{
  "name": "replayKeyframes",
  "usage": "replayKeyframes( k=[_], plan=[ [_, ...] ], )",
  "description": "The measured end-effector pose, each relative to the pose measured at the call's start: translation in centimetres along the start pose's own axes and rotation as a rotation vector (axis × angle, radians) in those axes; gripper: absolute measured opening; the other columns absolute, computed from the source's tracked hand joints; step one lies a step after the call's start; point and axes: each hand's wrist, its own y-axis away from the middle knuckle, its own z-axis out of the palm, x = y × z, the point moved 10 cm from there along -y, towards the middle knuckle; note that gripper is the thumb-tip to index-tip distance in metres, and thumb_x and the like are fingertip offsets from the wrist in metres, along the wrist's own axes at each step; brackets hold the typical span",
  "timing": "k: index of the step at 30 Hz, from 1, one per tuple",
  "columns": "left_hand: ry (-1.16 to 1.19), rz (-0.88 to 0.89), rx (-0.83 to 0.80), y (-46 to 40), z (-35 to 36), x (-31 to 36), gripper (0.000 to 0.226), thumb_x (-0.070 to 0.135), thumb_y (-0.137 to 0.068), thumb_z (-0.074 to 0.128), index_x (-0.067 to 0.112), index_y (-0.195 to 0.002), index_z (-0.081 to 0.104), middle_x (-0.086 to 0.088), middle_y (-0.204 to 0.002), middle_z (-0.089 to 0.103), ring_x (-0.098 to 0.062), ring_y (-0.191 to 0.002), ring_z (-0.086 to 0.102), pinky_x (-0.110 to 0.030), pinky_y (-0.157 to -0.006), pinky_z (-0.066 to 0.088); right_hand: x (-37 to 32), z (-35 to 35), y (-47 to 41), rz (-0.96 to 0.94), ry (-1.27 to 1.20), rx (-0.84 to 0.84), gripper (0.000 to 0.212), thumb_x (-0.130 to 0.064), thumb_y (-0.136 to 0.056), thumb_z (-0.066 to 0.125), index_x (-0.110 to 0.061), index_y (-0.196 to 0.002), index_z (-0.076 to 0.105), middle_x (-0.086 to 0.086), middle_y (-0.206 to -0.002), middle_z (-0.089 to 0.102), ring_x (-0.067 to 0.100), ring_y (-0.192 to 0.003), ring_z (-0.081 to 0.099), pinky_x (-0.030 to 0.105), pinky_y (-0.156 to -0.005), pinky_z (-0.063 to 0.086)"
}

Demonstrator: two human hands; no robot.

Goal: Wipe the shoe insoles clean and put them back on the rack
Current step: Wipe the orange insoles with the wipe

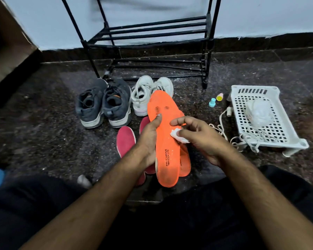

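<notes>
My left hand (149, 136) grips a long orange insole (165, 154) by its left edge, thumb on top near dark spots at the toe end. My right hand (199, 137) pinches a small white wipe (177, 135) against the insole's middle. A second orange insole (185, 163) lies just under the first. Two pink insoles (125, 139) lie on the floor to the left, partly hidden by my left arm. The black metal shoe rack (152, 35) stands against the wall with bare shelves.
A dark grey pair of shoes (103, 103) and a white pair (146, 92) stand in front of the rack. At the right a white plastic basket (260, 120) holds a clear bag, with white laces (222, 130) and two small bottles (215, 100) beside it.
</notes>
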Motion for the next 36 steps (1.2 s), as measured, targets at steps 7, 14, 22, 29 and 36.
replayKeyframes(
  k=[7,14,22,29,36],
  plan=[
    [0.149,-0.037,0.058,-1.7,-2.1,-1.1,0.045,0.038,-0.101,0.043,0.000,-0.111,0.065,-0.021,-0.095,0.073,-0.035,-0.085,0.069,-0.052,-0.099,0.046,-2.0,-2.9,-0.5,-0.095,0.059,0.068,0.023,-0.002,-0.095,0.063,-0.014,-0.115,0.068,0.010,-0.104,0.074,0.014,-0.090,0.066,0.027,-0.082,0.051],
    [0.026,-0.002,0.006,-4.7,0.7,-3.3,0.042,0.026,-0.102,0.047,-0.003,-0.129,0.058,-0.033,-0.120,0.063,-0.038,-0.089,0.070,-0.049,-0.076,0.060,-2.1,-7.6,-3.2,-0.210,0.430,0.437,0.011,-0.020,-0.092,0.066,-0.025,-0.100,0.073,-0.003,-0.090,0.074,0.017,-0.074,0.072,0.044,-0.070,0.062],
    [-0.033,0.053,0.008,-5.4,0.0,-2.9,0.039,0.024,-0.102,0.048,-0.003,-0.127,0.061,-0.030,-0.119,0.066,-0.038,-0.099,0.066,-0.052,-0.092,0.054,-2.8,-6.2,-5.3,-0.204,0.748,0.305,0.012,-0.014,-0.092,0.069,-0.019,-0.100,0.077,-0.008,-0.089,0.066,0.006,-0.063,0.066,0.006,-0.058,0.047],
    [-0.015,0.052,0.015,-4.7,0.3,-2.4,0.037,0.016,-0.101,0.043,-0.004,-0.130,0.056,-0.029,-0.106,0.070,-0.033,-0.077,0.074,-0.041,-0.070,0.060,-1.4,-8.0,-4.2,-0.140,0.612,0.298,0.010,-0.021,-0.093,0.067,-0.026,-0.096,0.075,-0.009,-0.087,0.075,0.010,-0.082,0.070,0.035,-0.083,0.057],
    [-0.007,0.091,0.063,-3.7,0.1,-1.7,0.028,0.011,-0.101,0.044,-0.002,-0.120,0.059,-0.027,-0.095,0.073,-0.032,-0.071,0.074,-0.042,-0.067,0.060,-0.3,-7.3,-4.9,-0.093,0.647,0.216,0.012,-0.019,-0.091,0.069,-0.028,-0.093,0.077,-0.010,-0.084,0.075,0.009,-0.076,0.069,0.034,-0.078,0.057]
  ],
)
